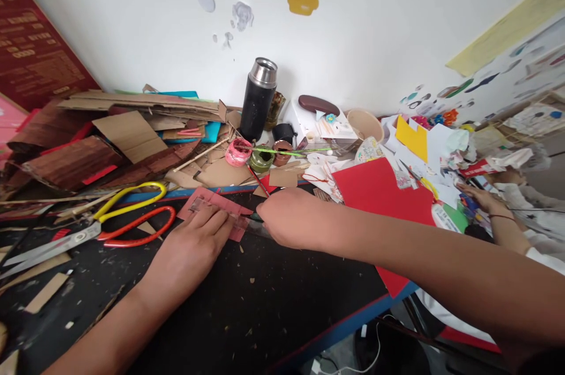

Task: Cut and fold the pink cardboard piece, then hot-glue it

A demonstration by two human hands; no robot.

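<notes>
My left hand (200, 245) lies palm down with its fingers stretched over a flat pink-red card (236, 205), pressing it on the black table top (265, 310). To its right, my right hand (285, 219) is a closed fist around a slim dark-tipped tool (253, 217). The tool's tip touches or nearly touches the card's right edge; my fist hides the rest, so its kind is unclear. Left of my left hand lie scissors with yellow and orange handles (128, 210). Beyond the card stand a pink paint jar (239, 152), a green paint jar (262, 158) and a brown jar (282, 152).
Cardboard scraps (130, 135) pile up at the back left. A black flask (258, 98) stands by the wall. Red paper (384, 186) overhangs the table's blue edge (353, 319). At the far right, another person's hand (483, 198) is among papers and craft items.
</notes>
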